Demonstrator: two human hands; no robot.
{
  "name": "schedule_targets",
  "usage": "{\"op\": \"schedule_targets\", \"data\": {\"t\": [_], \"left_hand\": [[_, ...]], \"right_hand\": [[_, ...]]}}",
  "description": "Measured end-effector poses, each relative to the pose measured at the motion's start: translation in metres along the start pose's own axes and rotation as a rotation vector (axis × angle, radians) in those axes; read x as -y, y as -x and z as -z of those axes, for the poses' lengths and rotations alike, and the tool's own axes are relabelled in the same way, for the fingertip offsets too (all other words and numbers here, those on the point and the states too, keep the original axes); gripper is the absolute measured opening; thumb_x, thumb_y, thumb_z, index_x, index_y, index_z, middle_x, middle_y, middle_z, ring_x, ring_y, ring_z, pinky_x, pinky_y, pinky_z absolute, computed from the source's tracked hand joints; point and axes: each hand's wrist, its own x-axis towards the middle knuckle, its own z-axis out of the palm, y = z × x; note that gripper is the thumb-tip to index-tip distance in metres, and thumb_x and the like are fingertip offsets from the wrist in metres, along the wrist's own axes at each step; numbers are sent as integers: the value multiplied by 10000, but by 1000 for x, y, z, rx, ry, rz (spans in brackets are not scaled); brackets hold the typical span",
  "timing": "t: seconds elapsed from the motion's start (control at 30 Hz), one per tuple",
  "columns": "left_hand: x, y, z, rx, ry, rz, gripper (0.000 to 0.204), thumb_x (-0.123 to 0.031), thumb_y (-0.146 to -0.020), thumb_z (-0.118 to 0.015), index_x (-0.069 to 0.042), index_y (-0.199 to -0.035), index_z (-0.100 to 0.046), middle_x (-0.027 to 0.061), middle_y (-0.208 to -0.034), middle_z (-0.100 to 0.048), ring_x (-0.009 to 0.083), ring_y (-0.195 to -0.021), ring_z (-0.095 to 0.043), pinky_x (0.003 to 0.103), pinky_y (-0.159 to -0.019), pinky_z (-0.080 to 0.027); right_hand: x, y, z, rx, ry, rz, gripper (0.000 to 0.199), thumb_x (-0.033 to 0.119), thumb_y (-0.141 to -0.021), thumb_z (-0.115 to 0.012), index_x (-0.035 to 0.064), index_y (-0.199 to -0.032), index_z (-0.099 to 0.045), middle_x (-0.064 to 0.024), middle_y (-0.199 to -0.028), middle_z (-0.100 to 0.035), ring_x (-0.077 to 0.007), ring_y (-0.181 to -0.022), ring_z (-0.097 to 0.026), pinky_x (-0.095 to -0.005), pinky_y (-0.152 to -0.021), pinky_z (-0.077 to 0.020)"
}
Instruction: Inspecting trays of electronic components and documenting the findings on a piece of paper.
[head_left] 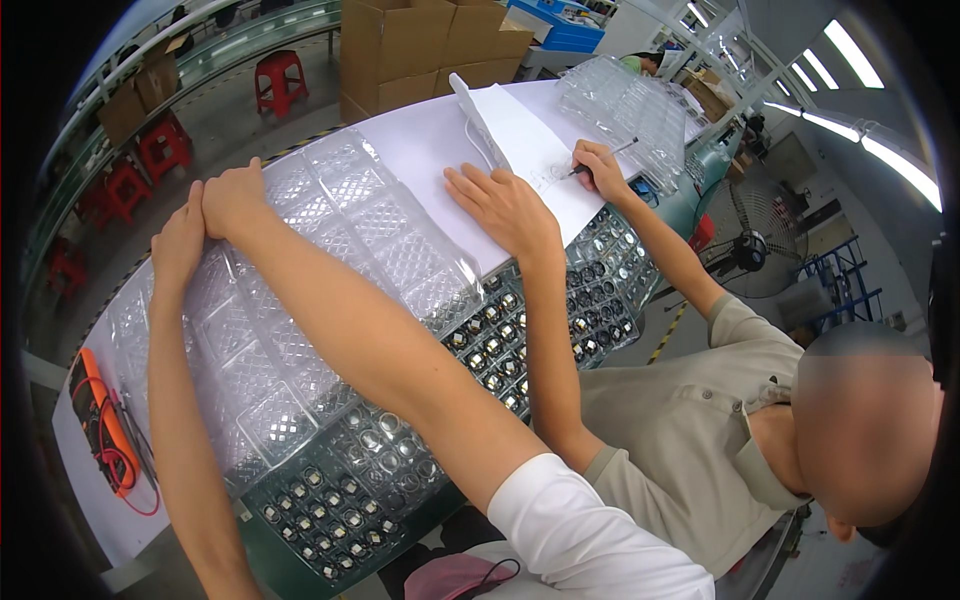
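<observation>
Touching nr edge of clear trays (340, 205); L fingers (193, 208), R fingers (255, 170)

The table (420, 150) is pale lilac-white. On it, clear trays (370, 225) carry a diamond crosshatch, the paper (535, 140) is white, and the meter (100, 418) is orange and black with a red lead (122, 456). At its near side, black parts (352, 518) show pale centres. Beyond it, boxes (400, 55) are brown, a stool (282, 82) red.
</observation>
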Motion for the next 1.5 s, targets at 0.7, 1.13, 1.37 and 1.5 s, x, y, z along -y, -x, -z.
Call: {"op": "schedule_targets", "data": {"t": [0.7, 1.13, 1.37, 1.5], "left_hand": [[-3, -1, 4, 85, -95, 2, 585, -484, -935, -153, -126, -1296, -443, 125, -1268, -507, 328, -1196, -436, 468, -995, -252], [-7, 2, 2, -25, 38, 5, 670, -548, -916, -169, -82, -1150, -589, 159, -1133, -592, 334, -1133, -492, 464, -1015, -223], [-9, 0, 7, 49, -20, 28, 646, -526, -924, -157, -79, -1211, -526, 149, -1190, -556, 332, -1161, -467, 457, -1005, -236], [-4, 1, 1, -17, 2, -8, 662, -528, -923, -160, -65, -1148, -576, 152, -1147, -583, 343, -1128, -491, 472, -1008, -233]], "right_hand": [[-2, -3, -2, 0, -18, -2, 271, 236, -791, -505, 112, -964, -674, -91, -1003, -659, -241, -1000, -602, -473, -1000, -277], [-3, -3, 0, -6, -35, -3, 265, 235, -792, -497, 107, -939, -677, -110, -983, -659, -254, -975, -608, -465, -987, -280], [-3, -3, 0, 21, -35, -22, 286, 249, -807, -489, 121, -984, -673, -80, -1025, -654, -235, -1018, -593, -465, -1021, -241], [-2, -3, 0, 19, -35, -6, 290, 251, -809, -486, 123, -992, -672, -81, -1029, -653, -237, -1024, -590, -474, -1028, -233]]}}
